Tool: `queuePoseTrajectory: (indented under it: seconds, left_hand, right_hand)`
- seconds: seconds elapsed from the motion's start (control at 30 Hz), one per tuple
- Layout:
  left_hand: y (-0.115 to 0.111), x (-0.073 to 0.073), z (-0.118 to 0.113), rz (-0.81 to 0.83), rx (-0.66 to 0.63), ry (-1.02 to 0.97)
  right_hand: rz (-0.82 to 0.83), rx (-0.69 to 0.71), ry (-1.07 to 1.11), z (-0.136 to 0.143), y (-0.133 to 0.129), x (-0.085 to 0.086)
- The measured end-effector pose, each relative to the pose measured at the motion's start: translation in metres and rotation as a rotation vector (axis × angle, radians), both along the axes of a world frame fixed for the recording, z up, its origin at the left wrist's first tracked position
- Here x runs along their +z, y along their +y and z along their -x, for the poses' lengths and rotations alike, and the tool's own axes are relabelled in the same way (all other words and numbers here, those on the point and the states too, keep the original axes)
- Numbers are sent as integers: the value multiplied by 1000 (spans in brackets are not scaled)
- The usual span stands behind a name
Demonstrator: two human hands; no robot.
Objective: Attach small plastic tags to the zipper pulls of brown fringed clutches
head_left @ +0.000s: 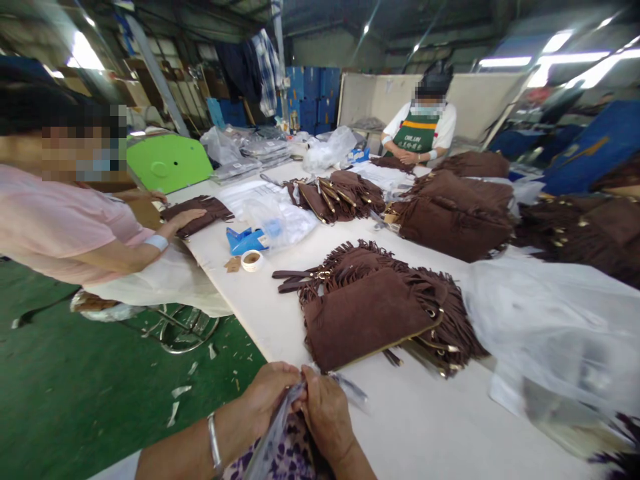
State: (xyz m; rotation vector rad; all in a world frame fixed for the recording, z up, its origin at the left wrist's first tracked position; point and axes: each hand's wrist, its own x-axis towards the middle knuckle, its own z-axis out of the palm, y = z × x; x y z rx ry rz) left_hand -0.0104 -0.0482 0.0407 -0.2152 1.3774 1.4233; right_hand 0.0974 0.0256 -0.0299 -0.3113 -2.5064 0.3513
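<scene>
Both my hands meet at the near edge of the table, low in the head view. My left hand (273, 393), with a silver bangle at its wrist, is closed on a clear plastic bag (275, 433). Pressed close beside it, my right hand (325, 413) pinches the same gathered plastic. The bag hangs down over patterned purple cloth, and what it contains, if anything, I cannot make out. Just beyond my hands lies a pile of brown fringed suede bags (370, 313) with gold zips and wrist straps.
A tape roll (252, 261) and a blue tape dispenser (245, 240) lie at mid-table. More brown bags (450, 207) are heaped at the back right, with clear plastic sheets (550, 320) nearer. Co-workers sit at left (75, 220) and far side (420, 127).
</scene>
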Motion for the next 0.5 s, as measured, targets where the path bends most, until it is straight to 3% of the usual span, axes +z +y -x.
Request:
queuePoseTrajectory:
  seconds: [0.13,0.33,0.5]
  left_hand:
    - [-2,6,-1,90,-24,135]
    - [-2,12,9,200,-284,264]
    - [2,9,25,206,-458,226]
  right_hand:
    - [83,-12,-60,-1,1,-1]
    - [2,108,-356,-3,20,25]
    - [102,133,-462,-3,32,40]
